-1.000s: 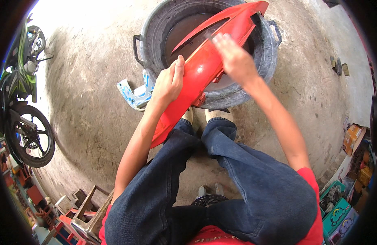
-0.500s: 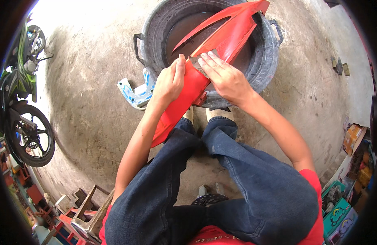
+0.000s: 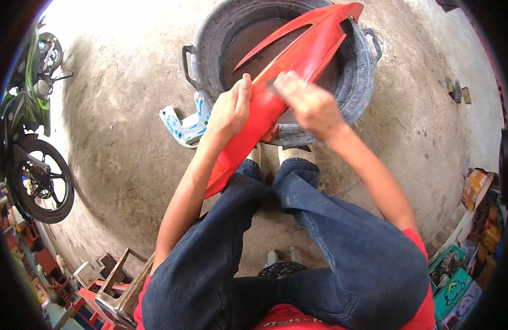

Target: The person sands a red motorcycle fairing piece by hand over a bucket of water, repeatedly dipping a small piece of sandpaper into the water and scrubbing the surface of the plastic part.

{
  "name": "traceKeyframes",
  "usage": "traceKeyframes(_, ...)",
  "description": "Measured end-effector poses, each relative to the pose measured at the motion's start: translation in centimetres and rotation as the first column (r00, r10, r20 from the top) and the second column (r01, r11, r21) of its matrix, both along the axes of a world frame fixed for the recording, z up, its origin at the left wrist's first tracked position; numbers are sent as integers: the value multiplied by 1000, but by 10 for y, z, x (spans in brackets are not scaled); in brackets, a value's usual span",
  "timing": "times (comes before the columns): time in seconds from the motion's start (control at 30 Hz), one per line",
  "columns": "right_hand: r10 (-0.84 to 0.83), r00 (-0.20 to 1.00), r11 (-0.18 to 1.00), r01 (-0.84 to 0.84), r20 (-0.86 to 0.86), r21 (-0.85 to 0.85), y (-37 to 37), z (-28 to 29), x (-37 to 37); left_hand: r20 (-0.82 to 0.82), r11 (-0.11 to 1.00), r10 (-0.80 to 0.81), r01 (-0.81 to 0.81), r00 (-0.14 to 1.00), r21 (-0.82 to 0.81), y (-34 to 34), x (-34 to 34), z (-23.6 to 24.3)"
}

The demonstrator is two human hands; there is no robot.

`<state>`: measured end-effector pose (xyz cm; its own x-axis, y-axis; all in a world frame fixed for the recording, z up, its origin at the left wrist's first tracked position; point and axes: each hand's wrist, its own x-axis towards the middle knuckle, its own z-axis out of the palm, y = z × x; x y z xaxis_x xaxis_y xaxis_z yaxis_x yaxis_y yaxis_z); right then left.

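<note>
A long red plastic body panel (image 3: 258, 117) slants from my lap across a grey tub (image 3: 353, 91) that holds murky brown water (image 3: 253, 57). My left hand (image 3: 230, 110) grips the panel's left edge, thumb lying along it. My right hand (image 3: 308, 104), blurred by motion, presses a small grey sheet (image 3: 272, 84) onto the panel's surface; the sheet is mostly hidden under the fingers. Beside the tub, on the left, a white and blue plastic part (image 3: 183, 127) lies on the concrete floor.
A black and green motorbike (image 3: 35, 96) stands at the left. Wooden pieces and a red frame (image 3: 115, 289) are at lower left. Cardboard (image 3: 475, 186) and teal boxes (image 3: 451, 301) line the right side. A perforated disc (image 3: 281, 268) is below my legs.
My right hand has come down and left from higher on the panel, then shifted slightly along it over the grey sheet. My left hand keeps its grip almost unmoved.
</note>
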<state>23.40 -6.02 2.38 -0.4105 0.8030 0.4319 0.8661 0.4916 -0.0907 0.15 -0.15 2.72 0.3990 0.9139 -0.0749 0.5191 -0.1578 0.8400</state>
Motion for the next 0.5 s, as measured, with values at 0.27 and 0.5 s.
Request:
traceKeyframes(0.27, -133, 991, 989, 133, -16, 69, 27, 0, 19, 82, 996, -27, 20, 996, 88, 0, 3, -1)
traceKeyframes(0.5, -119, 993, 991, 118, 15, 65, 26, 3, 27, 47, 998, -34, 32, 998, 57, 1, 5, 5)
